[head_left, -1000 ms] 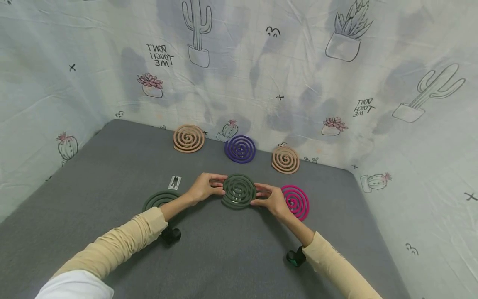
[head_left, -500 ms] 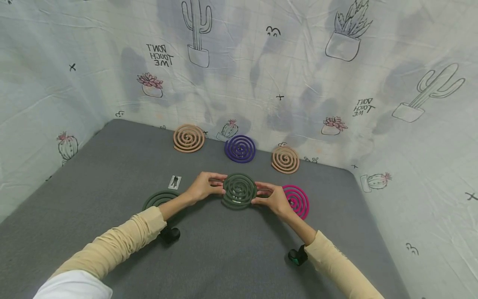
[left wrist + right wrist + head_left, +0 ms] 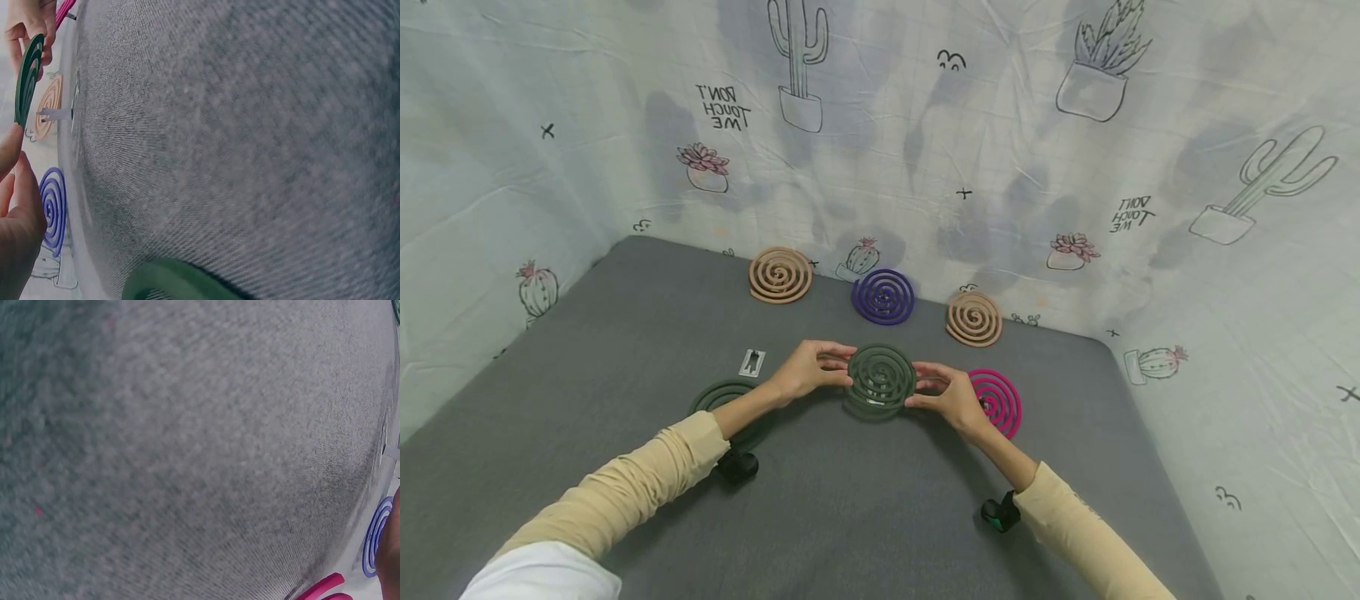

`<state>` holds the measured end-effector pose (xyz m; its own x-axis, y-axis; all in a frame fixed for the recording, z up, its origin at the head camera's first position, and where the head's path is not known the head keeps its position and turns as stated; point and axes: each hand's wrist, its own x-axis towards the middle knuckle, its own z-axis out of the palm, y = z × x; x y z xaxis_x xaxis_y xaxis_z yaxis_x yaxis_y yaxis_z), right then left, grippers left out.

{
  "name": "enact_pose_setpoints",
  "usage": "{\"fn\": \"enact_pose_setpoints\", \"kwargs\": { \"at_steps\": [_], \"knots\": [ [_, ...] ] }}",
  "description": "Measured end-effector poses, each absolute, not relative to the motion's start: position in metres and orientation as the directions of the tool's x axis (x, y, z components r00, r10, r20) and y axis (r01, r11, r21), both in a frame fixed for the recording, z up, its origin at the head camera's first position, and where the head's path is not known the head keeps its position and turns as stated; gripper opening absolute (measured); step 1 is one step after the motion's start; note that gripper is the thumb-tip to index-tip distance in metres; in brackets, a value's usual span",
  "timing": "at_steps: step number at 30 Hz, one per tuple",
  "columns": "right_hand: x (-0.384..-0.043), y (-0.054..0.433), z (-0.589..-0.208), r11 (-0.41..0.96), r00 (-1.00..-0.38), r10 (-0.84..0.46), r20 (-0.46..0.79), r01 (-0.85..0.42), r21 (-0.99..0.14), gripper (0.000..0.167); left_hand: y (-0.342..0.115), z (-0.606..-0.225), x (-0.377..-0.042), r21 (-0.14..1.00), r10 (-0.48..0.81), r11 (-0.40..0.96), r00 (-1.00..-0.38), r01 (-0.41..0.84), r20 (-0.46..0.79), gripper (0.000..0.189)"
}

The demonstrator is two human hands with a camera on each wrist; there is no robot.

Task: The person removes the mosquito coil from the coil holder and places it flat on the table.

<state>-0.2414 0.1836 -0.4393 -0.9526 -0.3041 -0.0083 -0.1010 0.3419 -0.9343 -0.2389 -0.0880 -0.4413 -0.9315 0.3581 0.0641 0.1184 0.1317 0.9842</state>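
Observation:
A dark green mosquito coil (image 3: 882,375) is held up off the grey surface between both hands. My left hand (image 3: 808,368) pinches its left rim with thumb and fingers; my right hand (image 3: 946,396) pinches the right rim. Edge-on in the left wrist view, the green coil (image 3: 26,84) is apart from an upright metal stand tab (image 3: 57,114) on the surface. Through the coil in the head view, part of that stand glints. Only a piece of the right hand (image 3: 390,550) enters the right wrist view.
Behind stand a tan coil (image 3: 780,275), a purple coil (image 3: 883,297) and another tan coil (image 3: 974,319). A pink coil (image 3: 996,403) is beyond the right wrist. Another green coil (image 3: 718,393) lies partly under the left forearm, near a flat metal stand (image 3: 752,362). Printed cloth walls (image 3: 895,125) enclose the surface.
Both hands have raised the green coil slightly and changed its tilt. Its shadow now shows below the lower rim. The other coils keep their places.

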Motion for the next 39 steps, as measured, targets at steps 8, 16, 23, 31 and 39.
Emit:
{"fn": "enact_pose_setpoints", "kwargs": {
  "at_steps": [8, 16, 23, 31, 39],
  "knots": [
    [-0.225, 0.178, -0.414, 0.366, -0.947, -0.322, -0.016, -0.108, -0.924, 0.059, -0.087, -0.441, -0.238, 0.986, 0.364, 0.127, -0.93, 0.109, 0.056, 0.05],
    [-0.228, 0.182, -0.419, 0.344, -0.946, -0.325, -0.005, -0.113, -0.932, 0.06, -0.087, -0.442, -0.238, 0.987, 0.361, 0.124, -0.931, 0.101, 0.05, 0.05],
    [-0.235, 0.188, -0.435, 0.349, -0.947, -0.321, 0.006, -0.125, -0.929, 0.061, -0.087, -0.44, -0.235, 0.986, 0.361, 0.123, -0.931, 0.108, 0.057, 0.05],
    [-0.231, 0.188, -0.433, 0.352, -0.95, -0.313, -0.016, -0.101, -0.93, 0.061, -0.088, -0.439, -0.23, 0.986, 0.364, 0.124, -0.93, 0.109, 0.057, 0.05],
    [-0.229, 0.188, -0.434, 0.36, -0.947, -0.322, -0.015, -0.107, -0.927, 0.061, -0.088, -0.44, -0.227, 0.985, 0.363, 0.128, -0.93, 0.112, 0.058, 0.05]
  ]
}}
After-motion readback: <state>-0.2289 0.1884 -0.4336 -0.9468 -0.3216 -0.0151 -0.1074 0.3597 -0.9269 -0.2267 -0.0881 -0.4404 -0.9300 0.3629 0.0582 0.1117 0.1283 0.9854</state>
